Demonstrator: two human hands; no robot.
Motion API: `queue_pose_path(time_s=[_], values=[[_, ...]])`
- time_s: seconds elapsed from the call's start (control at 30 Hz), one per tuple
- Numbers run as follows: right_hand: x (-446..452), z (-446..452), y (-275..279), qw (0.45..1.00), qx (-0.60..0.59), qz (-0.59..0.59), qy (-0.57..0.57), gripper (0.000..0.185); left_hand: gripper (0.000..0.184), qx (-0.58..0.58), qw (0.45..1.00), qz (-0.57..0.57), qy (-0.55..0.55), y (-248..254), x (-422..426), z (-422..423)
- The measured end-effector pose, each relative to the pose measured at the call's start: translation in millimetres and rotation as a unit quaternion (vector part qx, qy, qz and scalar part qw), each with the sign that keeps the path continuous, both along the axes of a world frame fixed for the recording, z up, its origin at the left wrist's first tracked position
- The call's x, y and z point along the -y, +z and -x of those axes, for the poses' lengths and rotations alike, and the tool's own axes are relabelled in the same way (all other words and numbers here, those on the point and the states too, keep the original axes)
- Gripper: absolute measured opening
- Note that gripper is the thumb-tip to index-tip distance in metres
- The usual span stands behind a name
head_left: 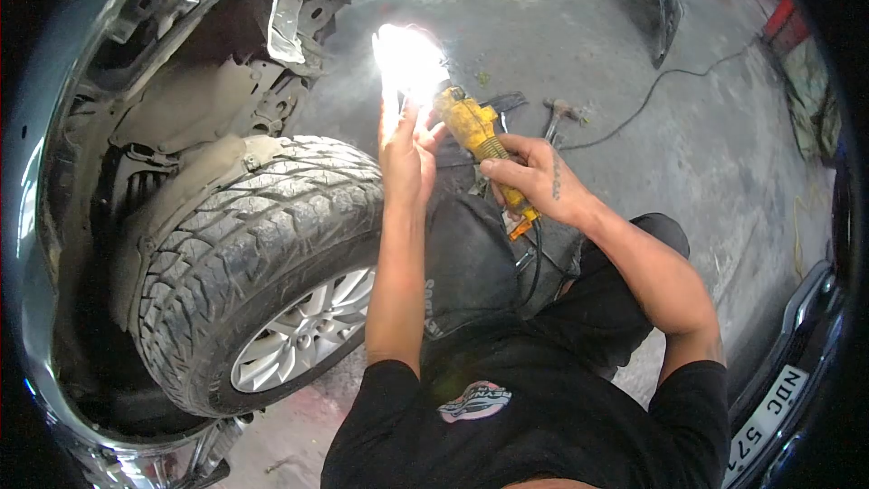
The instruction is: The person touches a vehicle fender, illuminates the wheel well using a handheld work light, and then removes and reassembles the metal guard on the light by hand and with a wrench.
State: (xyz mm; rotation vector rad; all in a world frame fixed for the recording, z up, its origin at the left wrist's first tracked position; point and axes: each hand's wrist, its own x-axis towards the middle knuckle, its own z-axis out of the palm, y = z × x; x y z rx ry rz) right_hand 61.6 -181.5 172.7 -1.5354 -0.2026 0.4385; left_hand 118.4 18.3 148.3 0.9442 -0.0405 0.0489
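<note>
Yellow work lamp [469, 122], plastic-bodied, lit, one item; catalogued from the head view, the single view.

Position: held up over the grey floor [597, 45], to the right of the tyre [272, 190], between the two hands. Long axis: slanting, handle end near and right, lit end [410, 59] far and left. Black cord [538, 263] hanging from the handle end; orange clip [521, 229] beside it.

Right hand [548, 179]: clamped round the ribbed handle, thumb along the upper side; the nearer hand to the cord end.

Left hand [409, 156]: raised at the far, lit end, fingers running up into the glare; whether they close on the lamp or only stand beside it, cannot tell. Hands apart from each other, the lamp's body spanning between.

Surroundings, left: chunky-tread tyre on a silver alloy wheel [303, 330], standing in an exposed wheel arch with bare inner panels [204, 95].

Surroundings, right: hammer-like tool [559, 113] on the floor, just beyond the right hand; thin dark cable [647, 100] trailing far right; number plate [769, 417] on a dark vehicle, near right.
</note>
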Motion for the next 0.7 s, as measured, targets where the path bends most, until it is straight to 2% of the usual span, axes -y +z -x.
queue_pose_path(time_s=[0.33, 0.5, 0.63, 0.7], values=[[2.6, 4.1, 5.0, 1.0, -0.021, 0.007, 0.005, 0.035, 0.064, 0.009, 1.0, -0.014, -0.001, -4.5, 2.1, -0.9], [2.6, 3.7, -3.8, 0.996, 0.07, 0.052, -0.027, 0.041, 0.066, -0.004, 1.0, -0.009, 0.01, 3.0, 5.1, 2.1], [3.8, 4.6, 2.9, 0.996, 0.061, 0.056, -0.02, 0.044, 0.066, 0.01, 1.0, 0.002, -0.003, 2.9, 4.2, 0.0], [1.8, 6.6, 5.2, 0.998, 0.051, 0.03, -0.029, 0.033, 0.065, 0.026, 0.998, 0.047, -0.015, 5.4, 6.5, -0.2]])
